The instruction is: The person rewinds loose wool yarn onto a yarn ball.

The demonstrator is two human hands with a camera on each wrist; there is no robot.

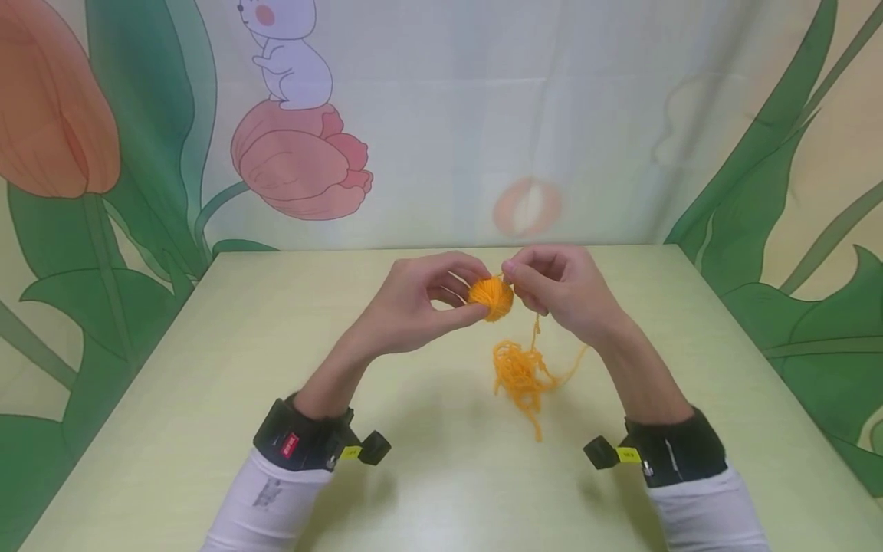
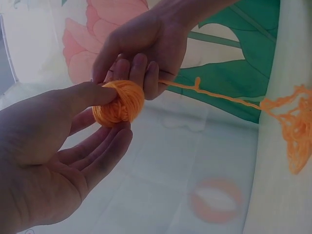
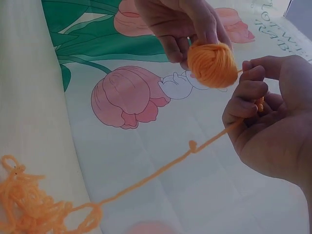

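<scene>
Two white sleeves (image 1: pixel 707 514) with black wrist straps (image 1: pixel 297 433) lie nearest the head camera. Above the pale table (image 1: pixel 228 345), the left hand (image 1: pixel 417 307) pinches a small orange yarn ball (image 1: pixel 491 300); just beside it, the right hand (image 1: pixel 569 291) grips the strand (image 3: pixel 146 177), which runs down to a loose tangle (image 1: pixel 517 369).

Backdrop (image 1: pixel 448 153) is showing partial lettering (image 3: pixel 273 36), right wrist view: reading like "LOTWE…" over "RAB…". Red tag (image 1: pixel 290 445) on left wristband (image 1: pixel 272 435), yellow label (image 1: pixel 628 455) by right wristband (image 1: pixel 686 448): print is coming out too small to read.
</scene>
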